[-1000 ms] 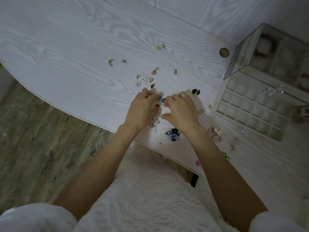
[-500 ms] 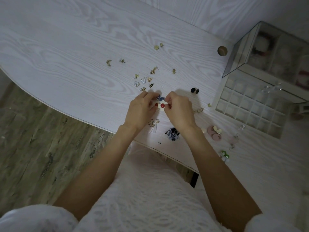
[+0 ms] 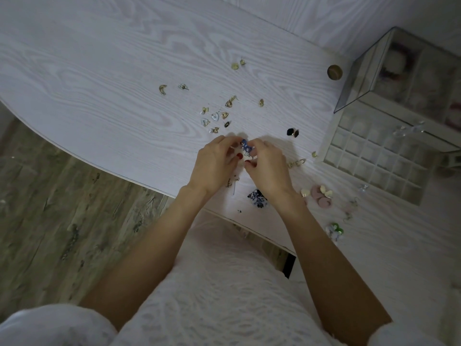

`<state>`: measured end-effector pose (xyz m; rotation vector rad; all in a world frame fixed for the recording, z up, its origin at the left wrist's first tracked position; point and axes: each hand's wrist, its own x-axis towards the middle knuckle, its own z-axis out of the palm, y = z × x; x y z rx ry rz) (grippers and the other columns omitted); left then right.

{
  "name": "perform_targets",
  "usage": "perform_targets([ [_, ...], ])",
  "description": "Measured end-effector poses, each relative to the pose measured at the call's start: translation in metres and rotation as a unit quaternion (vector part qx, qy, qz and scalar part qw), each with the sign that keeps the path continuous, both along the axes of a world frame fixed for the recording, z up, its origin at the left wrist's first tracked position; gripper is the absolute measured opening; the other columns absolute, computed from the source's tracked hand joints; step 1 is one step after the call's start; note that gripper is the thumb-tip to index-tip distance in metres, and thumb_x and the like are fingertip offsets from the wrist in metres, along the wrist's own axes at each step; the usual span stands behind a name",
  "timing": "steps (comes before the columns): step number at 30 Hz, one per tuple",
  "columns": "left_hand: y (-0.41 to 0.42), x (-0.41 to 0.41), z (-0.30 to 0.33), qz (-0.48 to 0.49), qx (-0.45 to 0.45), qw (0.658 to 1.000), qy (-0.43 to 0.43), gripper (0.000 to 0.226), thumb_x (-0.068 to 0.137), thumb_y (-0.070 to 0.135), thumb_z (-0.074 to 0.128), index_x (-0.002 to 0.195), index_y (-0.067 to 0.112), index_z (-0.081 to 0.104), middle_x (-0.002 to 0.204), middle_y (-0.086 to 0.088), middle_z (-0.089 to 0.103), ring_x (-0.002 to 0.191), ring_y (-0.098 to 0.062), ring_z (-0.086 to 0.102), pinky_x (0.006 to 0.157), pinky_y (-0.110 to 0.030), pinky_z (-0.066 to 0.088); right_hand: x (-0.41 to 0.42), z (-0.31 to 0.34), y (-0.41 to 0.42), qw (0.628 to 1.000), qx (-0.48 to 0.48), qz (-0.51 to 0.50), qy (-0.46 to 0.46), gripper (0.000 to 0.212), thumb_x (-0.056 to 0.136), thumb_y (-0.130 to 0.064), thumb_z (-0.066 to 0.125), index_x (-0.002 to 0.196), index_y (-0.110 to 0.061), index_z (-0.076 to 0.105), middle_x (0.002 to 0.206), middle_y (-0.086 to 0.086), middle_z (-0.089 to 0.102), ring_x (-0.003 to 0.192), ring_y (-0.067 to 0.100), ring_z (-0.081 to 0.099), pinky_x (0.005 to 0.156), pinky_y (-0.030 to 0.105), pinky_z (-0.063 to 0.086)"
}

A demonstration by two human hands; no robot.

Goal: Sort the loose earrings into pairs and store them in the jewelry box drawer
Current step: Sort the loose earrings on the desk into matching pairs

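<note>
At the near edge of the white table (image 3: 104, 78), your left hand (image 3: 214, 166) and right hand (image 3: 268, 168) meet fingertip to fingertip, both curled around a small cluster: a white flower earring (image 3: 245, 157) with a red spot and a blue earring (image 3: 245, 145) just beyond it. Which hand pinches which piece, you cannot tell; the fingers cover most of both. Step in hand, by my reading: matching or separating pieces, with storing not begun for these. Loose earrings (image 3: 217, 116) lie scattered just beyond your hands, more at far centre, and pink disc earrings (image 3: 321, 194) sit near right beside your right wrist. The drawer (image 3: 374, 156) stands pulled out at right, its grid of compartments open upward, under the clear jewelry box (image 3: 404, 68). The drawer's long axis appears to run from far left to near right. Orientation of the held earrings is too hidden to call. Next move likely calls for a firm pinch on one matched pair, a carry right past the black studs (image 3: 292, 132), and a careful drop into a single cell without spilling into a neighbour.
</note>
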<state>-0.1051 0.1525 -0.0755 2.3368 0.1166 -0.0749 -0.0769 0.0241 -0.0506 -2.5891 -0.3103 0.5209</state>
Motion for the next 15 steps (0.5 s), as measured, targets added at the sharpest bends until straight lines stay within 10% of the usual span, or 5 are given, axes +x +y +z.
perform_targets([
  [9,0.073,0.015,0.006,0.106,0.057,0.992,-0.034,0.016,0.087,0.018,0.061,0.101,0.018,0.069,0.094,-0.004,0.066,0.08,-0.019,0.061,0.074,-0.033,0.049,0.042,0.013,0.02,0.993,0.072,0.043,-0.077,0.02,0.086,-0.011,0.063,0.106,-0.013,0.066,0.103,0.004,0.06,0.089,0.013,0.054,0.075,0.022,0.044],
  [15,0.071,0.034,-0.012,0.071,0.08,0.994,-0.009,0.015,0.084,0.021,0.063,0.097,0.017,0.069,0.093,-0.006,0.064,0.084,-0.024,0.06,0.07,-0.029,0.043,0.076,-0.003,0.066,0.98,-0.051,0.132,-0.139,0.026,0.09,-0.023,0.058,0.114,-0.013,0.063,0.116,0.005,0.058,0.112,0.026,0.042,0.091,0.03,0.036],
])
